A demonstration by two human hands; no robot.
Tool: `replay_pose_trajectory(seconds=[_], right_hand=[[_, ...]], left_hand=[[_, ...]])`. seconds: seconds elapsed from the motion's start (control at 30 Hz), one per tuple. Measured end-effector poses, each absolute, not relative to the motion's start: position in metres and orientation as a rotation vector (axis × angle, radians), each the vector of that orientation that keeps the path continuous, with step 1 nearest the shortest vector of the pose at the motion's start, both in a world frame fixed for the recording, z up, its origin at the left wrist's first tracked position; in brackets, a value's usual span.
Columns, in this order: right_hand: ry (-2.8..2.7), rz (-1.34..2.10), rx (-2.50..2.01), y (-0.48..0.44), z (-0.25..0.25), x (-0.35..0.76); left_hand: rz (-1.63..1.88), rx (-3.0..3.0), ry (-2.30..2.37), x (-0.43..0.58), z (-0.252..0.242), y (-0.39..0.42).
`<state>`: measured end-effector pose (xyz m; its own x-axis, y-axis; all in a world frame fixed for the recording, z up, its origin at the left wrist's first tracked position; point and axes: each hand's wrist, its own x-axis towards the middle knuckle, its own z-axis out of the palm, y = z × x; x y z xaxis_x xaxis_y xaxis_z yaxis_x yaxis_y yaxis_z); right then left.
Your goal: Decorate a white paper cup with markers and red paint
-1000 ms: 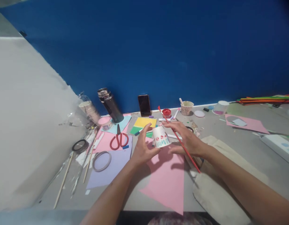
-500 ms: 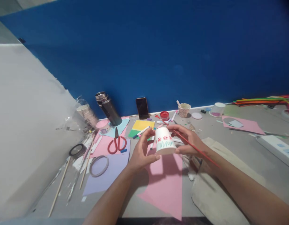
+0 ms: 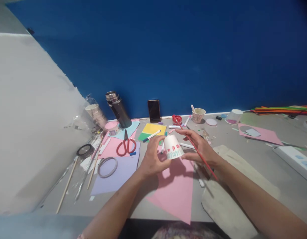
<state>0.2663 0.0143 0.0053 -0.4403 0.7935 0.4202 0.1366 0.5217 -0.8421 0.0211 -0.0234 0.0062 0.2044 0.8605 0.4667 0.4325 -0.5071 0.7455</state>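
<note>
An upside-down white paper cup [image 3: 172, 143], painted with red flowers and green grass-like strokes, is held tilted over the pink paper [image 3: 179, 192]. My left hand [image 3: 153, 159] grips the cup's left side between fingers and thumb. A red paintbrush [image 3: 200, 155] slants through the fingers of my right hand [image 3: 199, 146], its handle pointing back toward my forearm. The right thumb is at the cup's lower right rim; whether it presses there I cannot tell. In view, the brush's tip overlaps the small red paint pot [image 3: 177, 120] behind the cup.
Red scissors [image 3: 126, 146], a tape ring [image 3: 107, 167] and coloured papers lie left. A dark flask [image 3: 119, 111] and a phone [image 3: 153, 111] stand by the blue partition. A paper cup with a marker [image 3: 198, 115] stands behind; a beige cloth [image 3: 233, 186] and power strip [image 3: 295, 162] are right.
The cup has turned and tilted in my hands, its flowers shifting on the visible side. The brush's angle has grown steeper. The whole view has shifted slightly.
</note>
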Motion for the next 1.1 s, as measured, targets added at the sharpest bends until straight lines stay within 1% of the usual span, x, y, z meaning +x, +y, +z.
replay_pose_trajectory(seconds=[0.1,0.2,0.3,0.43,0.53,0.67,0.8,0.9,1.1], right_hand=[[-2.041,0.813,-0.753,0.013,0.003,0.267],[-2.067,0.823,-0.761,0.013,0.0,0.267],[-1.938,1.016,-0.785,0.016,-0.002,0.268],[-1.606,1.397,-0.642,0.019,-0.007,0.263],[-1.522,1.472,-0.643,0.019,-0.014,0.258],[-1.612,1.342,-0.679,0.019,-0.014,0.26],[-1.811,1.116,-0.757,0.019,-0.005,0.27],[-1.964,0.964,-0.797,0.017,0.0,0.272],[-2.069,0.892,-0.805,0.015,-0.001,0.272]], left_hand=[[1.208,2.224,1.183,0.018,0.009,-0.024],[1.159,2.221,1.143,0.016,0.011,-0.024],[1.152,2.064,1.093,0.015,0.009,-0.024],[1.159,1.763,0.934,0.019,-0.001,-0.024],[1.223,1.635,0.898,0.024,-0.007,-0.025],[1.266,1.636,0.987,0.026,-0.005,-0.026],[1.203,1.932,1.156,0.023,0.005,-0.026],[1.164,2.072,1.187,0.022,0.009,-0.027],[1.1,2.043,1.156,0.022,0.006,-0.027]])
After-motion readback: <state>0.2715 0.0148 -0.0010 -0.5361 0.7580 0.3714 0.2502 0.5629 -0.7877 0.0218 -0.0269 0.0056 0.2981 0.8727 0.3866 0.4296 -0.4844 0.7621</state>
